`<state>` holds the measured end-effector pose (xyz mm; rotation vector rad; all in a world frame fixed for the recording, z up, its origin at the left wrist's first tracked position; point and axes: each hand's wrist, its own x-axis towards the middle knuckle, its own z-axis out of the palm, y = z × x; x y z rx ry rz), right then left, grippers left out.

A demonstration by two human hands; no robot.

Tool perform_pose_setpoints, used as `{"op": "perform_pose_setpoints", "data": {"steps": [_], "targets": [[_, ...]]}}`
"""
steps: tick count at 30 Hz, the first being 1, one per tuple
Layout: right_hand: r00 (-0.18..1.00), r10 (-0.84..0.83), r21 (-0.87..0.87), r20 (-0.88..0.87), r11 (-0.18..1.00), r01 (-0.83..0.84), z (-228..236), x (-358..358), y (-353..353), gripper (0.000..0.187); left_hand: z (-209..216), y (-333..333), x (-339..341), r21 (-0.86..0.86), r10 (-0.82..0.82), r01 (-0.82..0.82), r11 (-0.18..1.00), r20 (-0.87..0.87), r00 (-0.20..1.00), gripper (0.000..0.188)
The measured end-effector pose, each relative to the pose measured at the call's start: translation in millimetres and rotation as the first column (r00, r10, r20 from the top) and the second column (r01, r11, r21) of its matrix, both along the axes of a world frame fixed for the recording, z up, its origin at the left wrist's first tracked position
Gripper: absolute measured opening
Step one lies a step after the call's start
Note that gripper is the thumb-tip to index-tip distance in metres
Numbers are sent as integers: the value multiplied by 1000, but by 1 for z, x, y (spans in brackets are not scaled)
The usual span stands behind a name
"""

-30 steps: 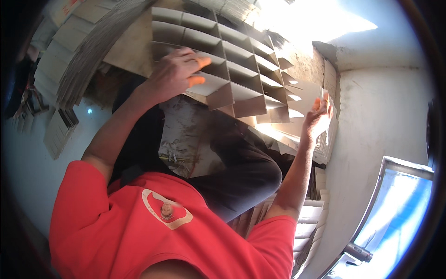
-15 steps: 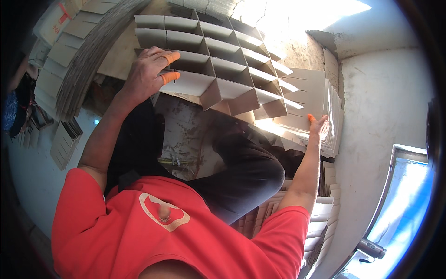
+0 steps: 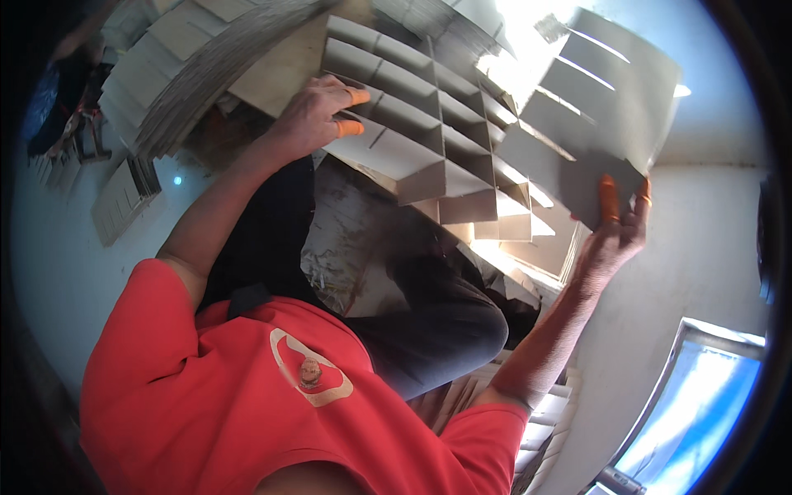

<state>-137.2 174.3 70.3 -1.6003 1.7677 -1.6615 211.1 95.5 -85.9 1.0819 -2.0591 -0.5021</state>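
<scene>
One cardboard sheet (image 3: 606, 103) is held up just to the right of a cardboard grid (image 3: 429, 140), its near end clamped in the grip of the right hand (image 3: 615, 235). Four slits are seen along the side of the sheet toward the grid. At the grid's near left corner, the left hand (image 3: 318, 115) is rested with two fingers spread apart; whether a strip is pinched between them cannot be told. Two orange finger covers (image 3: 350, 128) are seen on the left hand and at least two on the right. The single grid is supported on a counter (image 3: 276, 70). To the grid's left, one long stack of cardboard (image 3: 227, 78) is fanned out, its pieces too tightly packed to be counted; farther left, one small bundle (image 3: 124, 202) is seen.
</scene>
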Motion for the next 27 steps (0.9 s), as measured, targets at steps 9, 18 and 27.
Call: {"op": "perform_pose_setpoints", "data": {"steps": [9,18,27], "targets": [[916,300,154,-267,951,-267,-20,94,-34,56,-14,-3,0,-15,-79,78,997,-112,991,14],[890,345,298,-297,919,-256,-33,115,-47,57,-25,-8,-2,-75,-74,63,995,-155,985,13],[840,516,394,-166,816,-424,-39,135,-55,53,-24,-8,-1,17,-59,62,998,-170,984,10]]}}
